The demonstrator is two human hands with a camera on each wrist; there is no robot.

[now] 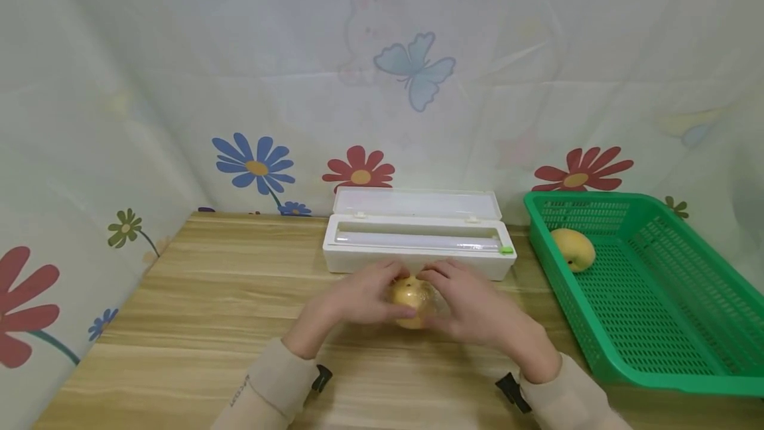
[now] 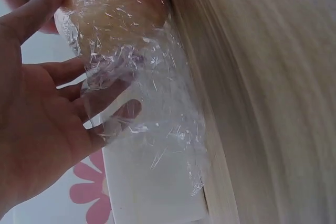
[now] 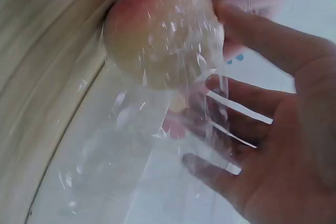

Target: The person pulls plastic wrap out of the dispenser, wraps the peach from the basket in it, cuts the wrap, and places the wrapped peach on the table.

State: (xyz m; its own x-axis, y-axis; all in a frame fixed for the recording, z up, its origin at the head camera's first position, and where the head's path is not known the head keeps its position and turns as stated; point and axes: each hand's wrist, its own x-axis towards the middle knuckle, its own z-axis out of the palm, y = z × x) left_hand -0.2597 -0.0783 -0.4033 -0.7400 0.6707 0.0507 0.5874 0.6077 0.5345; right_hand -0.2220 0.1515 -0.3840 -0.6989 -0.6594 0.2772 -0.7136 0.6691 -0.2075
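A yellow peach (image 1: 410, 297) with a red blush sits low over the table between both hands, covered in clear plastic wrap (image 2: 152, 114). My left hand (image 1: 367, 294) holds the peach from the left, thumb on the near side and fingers at the far side. From the right, my right hand (image 1: 474, 300) grips it likewise, thumb against its side. Loose wrap (image 3: 105, 150) spreads out on both sides of the fruit. In both wrist views, several fingers show through the film.
Just beyond the hands stands a white cling film box (image 1: 418, 261), lid raised, with a roll inside and a green slider (image 1: 506, 250) at its right end. At right, a green plastic basket (image 1: 603, 350) holds another yellow fruit (image 1: 573, 249). A flower-printed curtain (image 1: 286, 85) hangs behind the wooden table (image 1: 197, 324).
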